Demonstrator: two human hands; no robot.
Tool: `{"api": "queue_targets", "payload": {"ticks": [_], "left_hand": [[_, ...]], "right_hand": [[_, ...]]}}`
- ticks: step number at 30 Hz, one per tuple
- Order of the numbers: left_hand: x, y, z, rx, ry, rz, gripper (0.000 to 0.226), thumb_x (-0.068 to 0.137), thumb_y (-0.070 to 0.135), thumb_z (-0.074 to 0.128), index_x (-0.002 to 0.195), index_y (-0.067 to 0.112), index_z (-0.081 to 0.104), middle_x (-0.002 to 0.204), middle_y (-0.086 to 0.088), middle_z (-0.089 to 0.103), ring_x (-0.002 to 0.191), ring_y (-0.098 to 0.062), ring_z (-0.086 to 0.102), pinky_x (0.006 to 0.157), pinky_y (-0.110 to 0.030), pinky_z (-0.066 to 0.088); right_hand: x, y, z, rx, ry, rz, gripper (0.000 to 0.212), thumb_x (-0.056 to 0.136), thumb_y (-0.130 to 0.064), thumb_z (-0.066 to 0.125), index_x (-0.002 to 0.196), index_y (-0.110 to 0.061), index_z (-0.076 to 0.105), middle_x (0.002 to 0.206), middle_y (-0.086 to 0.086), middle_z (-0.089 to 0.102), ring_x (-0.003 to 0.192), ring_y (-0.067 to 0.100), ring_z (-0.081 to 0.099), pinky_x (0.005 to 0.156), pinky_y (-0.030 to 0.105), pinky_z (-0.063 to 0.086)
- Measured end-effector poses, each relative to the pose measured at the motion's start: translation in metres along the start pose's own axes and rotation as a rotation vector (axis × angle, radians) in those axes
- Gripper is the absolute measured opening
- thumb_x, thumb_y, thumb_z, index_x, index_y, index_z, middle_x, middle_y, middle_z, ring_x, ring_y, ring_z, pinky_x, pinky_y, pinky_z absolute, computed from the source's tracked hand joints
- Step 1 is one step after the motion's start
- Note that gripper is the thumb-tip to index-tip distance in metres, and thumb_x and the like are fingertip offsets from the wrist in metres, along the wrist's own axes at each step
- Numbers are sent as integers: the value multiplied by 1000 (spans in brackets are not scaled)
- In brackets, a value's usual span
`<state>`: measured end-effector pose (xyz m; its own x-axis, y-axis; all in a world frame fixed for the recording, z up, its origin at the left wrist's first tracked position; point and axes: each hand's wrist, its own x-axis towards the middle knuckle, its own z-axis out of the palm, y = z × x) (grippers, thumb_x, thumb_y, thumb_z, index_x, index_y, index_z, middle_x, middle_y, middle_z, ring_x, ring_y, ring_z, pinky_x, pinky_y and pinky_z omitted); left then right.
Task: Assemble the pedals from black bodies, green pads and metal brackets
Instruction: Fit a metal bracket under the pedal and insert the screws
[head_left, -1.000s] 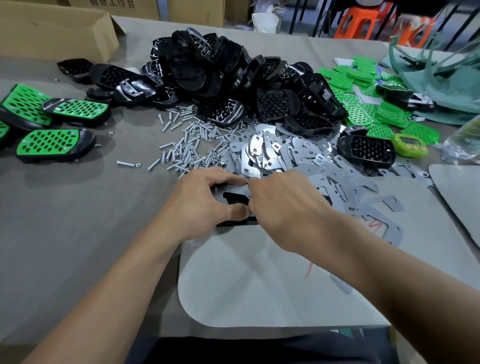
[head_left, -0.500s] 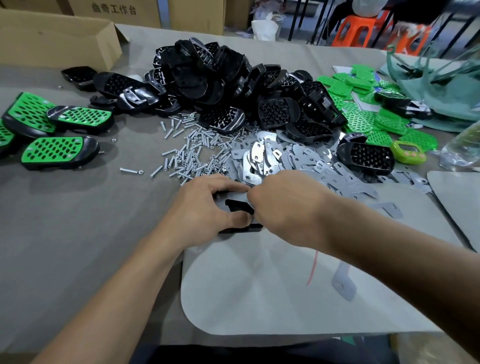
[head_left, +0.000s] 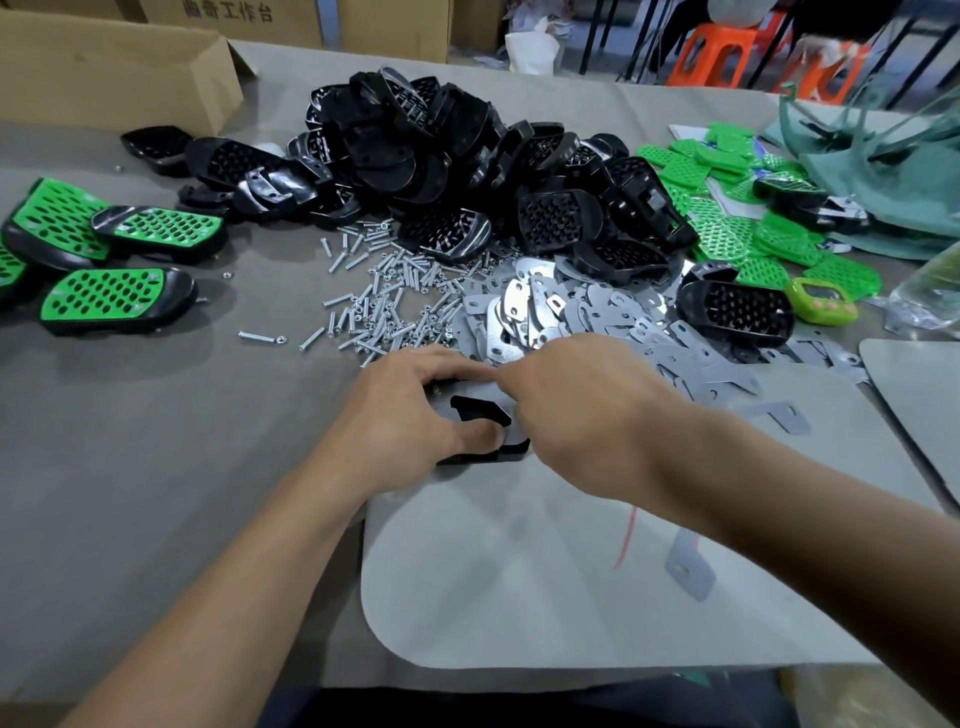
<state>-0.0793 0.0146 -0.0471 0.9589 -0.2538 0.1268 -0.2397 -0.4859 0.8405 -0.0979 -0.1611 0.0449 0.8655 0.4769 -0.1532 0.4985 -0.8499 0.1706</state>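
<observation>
Hands meet over one black body (head_left: 467, 458), which lies flat on the table (head_left: 130, 467) at the far edge of the pale mat (head_left: 519, 571). My left hand (head_left: 410, 415) grips that body: the fingers curl over its far edge and the thumb presses down on the metal bracket (head_left: 514, 430) that lies on top of it. My right hand (head_left: 576, 410) comes in from the other side, knuckles up, its fingertips bent down at the bracket's far corner (they are hidden behind the hand itself, so I cannot tell whether they pinch anything).

Just beyond my right hand lies the heap of loose brackets (head_left: 571, 312), and just beyond my left the scatter of screws (head_left: 384, 301). Further out behind both rises the pile of black bodies (head_left: 467, 156). Well off past my right hand are the green pads (head_left: 727, 234) and a small green timer (head_left: 821, 306). Far out from my left hand sit finished pedals (head_left: 119, 299), green faces up, with a cardboard box (head_left: 104, 67) behind them.
</observation>
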Motion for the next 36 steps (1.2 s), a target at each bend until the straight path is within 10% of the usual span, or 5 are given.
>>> {"api": "queue_targets", "payload": {"ticks": [6, 30, 36], "left_hand": [[-2, 1, 1, -23, 17, 39, 47, 54, 53, 86, 100, 52, 76, 104, 21, 72, 97, -4, 69, 84, -36, 57], [-2, 5, 0, -17, -1, -6, 60, 50, 57, 78, 107, 37, 80, 103, 19, 72, 97, -4, 67, 87, -38, 55], [-2, 5, 1, -40, 17, 22, 40, 51, 56, 80, 90, 60, 72, 99, 19, 71, 90, -7, 66, 80, -38, 55]], "right_hand": [[-7, -6, 16, -130, 69, -224, 7, 96, -12, 34, 94, -19, 35, 87, 1, 53, 74, 24, 38, 75, 34, 25], [-4, -10, 20, -50, 49, 24, 34, 83, -6, 52, 70, -21, 25, 62, -3, 33, 50, 17, 30, 53, 35, 28], [-2, -1, 24, -47, 120, -110, 8, 92, -12, 42, 95, -19, 41, 87, 1, 62, 80, 26, 53, 74, 36, 29]]}}
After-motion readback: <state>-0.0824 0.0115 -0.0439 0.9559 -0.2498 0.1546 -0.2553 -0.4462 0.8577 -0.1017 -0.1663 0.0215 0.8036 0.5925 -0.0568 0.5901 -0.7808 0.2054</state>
